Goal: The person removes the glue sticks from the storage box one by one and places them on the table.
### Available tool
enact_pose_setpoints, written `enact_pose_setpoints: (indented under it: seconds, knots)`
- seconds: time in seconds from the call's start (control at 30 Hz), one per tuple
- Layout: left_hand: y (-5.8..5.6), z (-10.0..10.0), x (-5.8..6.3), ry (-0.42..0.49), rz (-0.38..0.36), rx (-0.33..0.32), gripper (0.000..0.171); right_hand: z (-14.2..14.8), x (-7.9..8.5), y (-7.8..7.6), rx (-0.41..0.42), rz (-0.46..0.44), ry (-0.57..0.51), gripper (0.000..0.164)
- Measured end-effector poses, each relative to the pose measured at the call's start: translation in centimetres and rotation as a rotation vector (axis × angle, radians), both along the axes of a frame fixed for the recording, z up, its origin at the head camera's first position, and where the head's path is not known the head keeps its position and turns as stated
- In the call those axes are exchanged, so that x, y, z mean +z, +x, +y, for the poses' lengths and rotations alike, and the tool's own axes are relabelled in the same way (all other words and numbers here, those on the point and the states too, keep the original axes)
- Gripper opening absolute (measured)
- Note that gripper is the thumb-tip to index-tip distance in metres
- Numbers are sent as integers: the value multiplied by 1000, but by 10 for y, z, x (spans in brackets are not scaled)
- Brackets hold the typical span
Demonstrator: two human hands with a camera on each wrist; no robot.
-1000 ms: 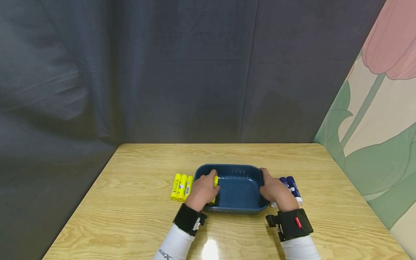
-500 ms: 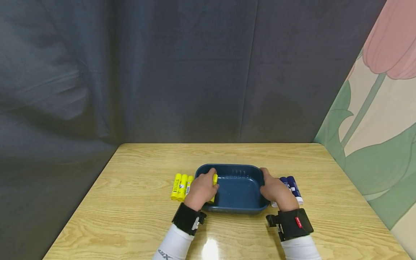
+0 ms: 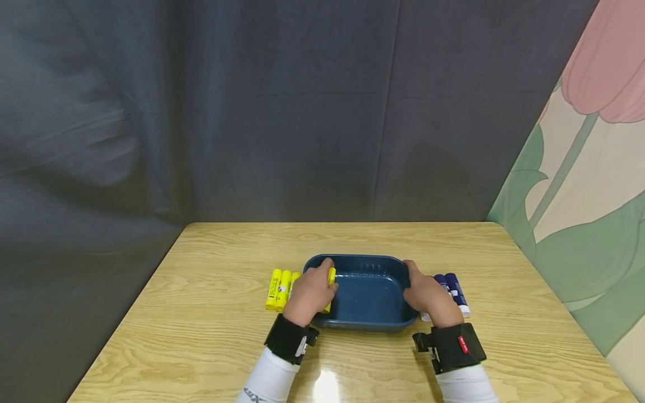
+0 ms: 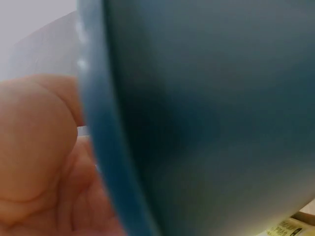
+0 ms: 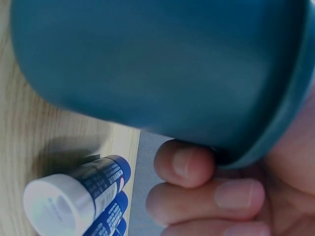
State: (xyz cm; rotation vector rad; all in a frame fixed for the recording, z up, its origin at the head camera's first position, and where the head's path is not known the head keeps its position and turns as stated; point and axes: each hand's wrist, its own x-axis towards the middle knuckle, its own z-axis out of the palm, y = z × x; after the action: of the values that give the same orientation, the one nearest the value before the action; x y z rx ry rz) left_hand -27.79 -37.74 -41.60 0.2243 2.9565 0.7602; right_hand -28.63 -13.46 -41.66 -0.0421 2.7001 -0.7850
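Note:
A dark blue rectangular tray (image 3: 370,296) sits mid-table in the head view. Over its left part my left hand (image 3: 309,290) holds a yellow glue stick (image 3: 332,275) lengthwise, its middle hidden by the fingers. The tray's wall (image 4: 211,123) fills most of the left wrist view, with the thumb side of that hand beyond the rim. My right hand (image 3: 425,290) grips the tray's right rim; in the right wrist view its curled fingers (image 5: 216,194) press the outer wall under the rim.
Several yellow glue sticks (image 3: 272,290) lie side by side left of the tray. To its right lie blue glue sticks with white ends (image 3: 457,295), partly behind the right hand. A dark curtain (image 3: 292,112) hangs behind the wooden table (image 3: 227,347).
My left hand has shifted slightly left and away from me with the yellow glue stick, toward the tray's left side. The right hand and the tray stay in place.

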Motion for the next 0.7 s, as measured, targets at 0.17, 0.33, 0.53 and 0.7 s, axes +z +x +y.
enact_pose_setpoints:
  seconds: [0.17, 0.33, 0.53, 0.7]
  knots:
    - [0, -2, 3, -7, 2, -6, 44, 0, 0, 0, -1, 0, 1, 69]
    - [-1, -5, 6, -10, 2, -2, 45, 0, 1, 0, 0, 1, -1, 69]
    - [-1, -10, 9, -6, 2, 10, 44, -1, 1, 0, 1, 2, 0, 69]
    - [0, -16, 15, 2, 0, 24, 45, 0, 1, 0, 2, 4, 6, 68]
